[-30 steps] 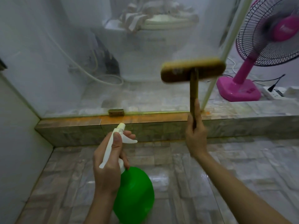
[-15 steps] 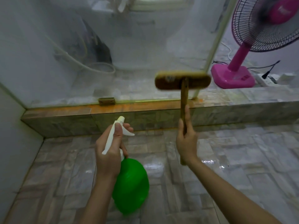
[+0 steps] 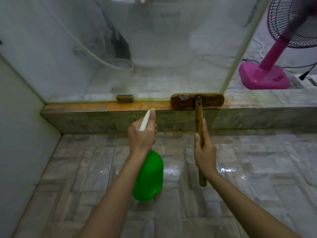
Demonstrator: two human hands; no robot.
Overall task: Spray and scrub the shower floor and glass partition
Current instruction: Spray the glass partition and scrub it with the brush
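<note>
My left hand (image 3: 142, 134) grips the white trigger head of a green spray bottle (image 3: 148, 177), nozzle aimed at the stone curb. My right hand (image 3: 205, 152) holds the wooden handle of a scrub brush (image 3: 197, 102). The brush head lies against the bottom of the misty glass partition (image 3: 154, 48), on the orange-stained top of the curb (image 3: 137, 107). The tiled shower floor (image 3: 257, 160) shines wet below my arms.
A pink standing fan (image 3: 267, 76) and a white power strip (image 3: 307, 81) stand beyond the curb at right. A toilet and hose show blurred through the glass. A small metal bracket (image 3: 124, 98) holds the glass base. A white wall (image 3: 17, 134) closes the left.
My right hand has drawn the brush down the glass from mid-height to its bottom edge at the curb. My left hand has kept hold of the spray bottle and turned its trigger head.
</note>
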